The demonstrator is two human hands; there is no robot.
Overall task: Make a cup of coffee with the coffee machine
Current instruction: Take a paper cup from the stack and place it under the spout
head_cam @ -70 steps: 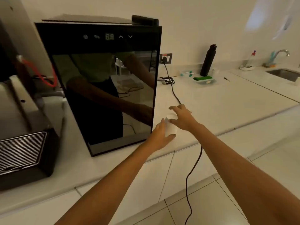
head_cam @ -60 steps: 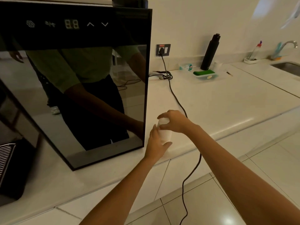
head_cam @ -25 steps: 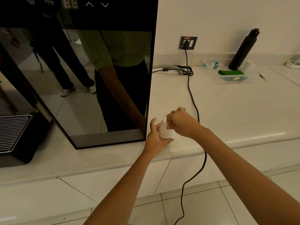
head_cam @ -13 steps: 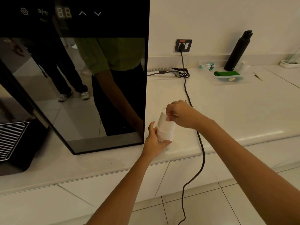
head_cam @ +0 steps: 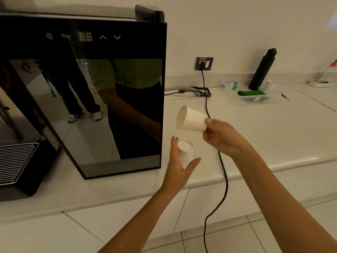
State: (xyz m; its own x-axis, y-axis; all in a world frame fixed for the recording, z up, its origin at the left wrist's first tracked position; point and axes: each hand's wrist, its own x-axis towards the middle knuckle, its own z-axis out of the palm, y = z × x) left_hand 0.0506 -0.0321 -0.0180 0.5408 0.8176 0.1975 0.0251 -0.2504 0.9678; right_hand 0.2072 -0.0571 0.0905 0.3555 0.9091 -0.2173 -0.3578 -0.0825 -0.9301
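- On the white counter (head_cam: 273, 128), right of the black glass-front cabinet (head_cam: 102, 99): both hands busy with 2 white paper cups.
- Right hand (head_cam: 221, 136) pinches the base of a loose cup (head_cam: 191, 119) between thumb and fingers. Cup is in the air, tipped on its side, open mouth facing left toward the cabinet.
- Left hand (head_cam: 179, 164) wraps around a stack of cups (head_cam: 185, 152) standing upside down near the counter's front edge, thumb on one side, fingers on the other. Whether the stack base touches the counter: cannot tell, hand covers it.
- The 2 are apart, loose cup above and slightly right of the stack.
- Coffee machine (head_cam: 16, 165) sits at the far left, only its ribbed drip tray and dark base in view. Well apart from both cups, cabinet in between.
- Black power cord (head_cam: 223, 172) runs from the wall socket (head_cam: 204, 63) across the counter, behind the right hand, over the edge to the floor.
- Back of counter: black bottle (head_cam: 262, 69) upright, clear tray with a green cloth (head_cam: 251, 93) just beside it, grey hose (head_cam: 182, 89) behind the cabinet.
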